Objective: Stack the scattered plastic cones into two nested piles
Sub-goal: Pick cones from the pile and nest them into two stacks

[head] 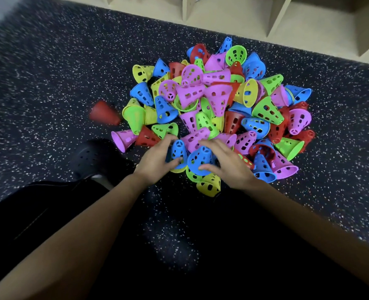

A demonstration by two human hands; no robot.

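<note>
At the 6 o'clock edge of the heap (218, 98), your left grip (157, 158) clasps a blue cone (178, 148) and your right grip (227, 164) a 2nd blue cone (197, 160). They are probably light and stiff, so hold them by the sidewalls.

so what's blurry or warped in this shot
Head view: the lone red cone left of the pile is motion-smeared, the speckled floor streaks toward the left edge, the pile's centre is sharp, and the shelf dividers splay from the wide lens.

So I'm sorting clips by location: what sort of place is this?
Likely a gym or playroom, going by the dark speckled rubber floor, a heap of bright plastic cones, and pale open cubby shelves along the far edge.
</note>
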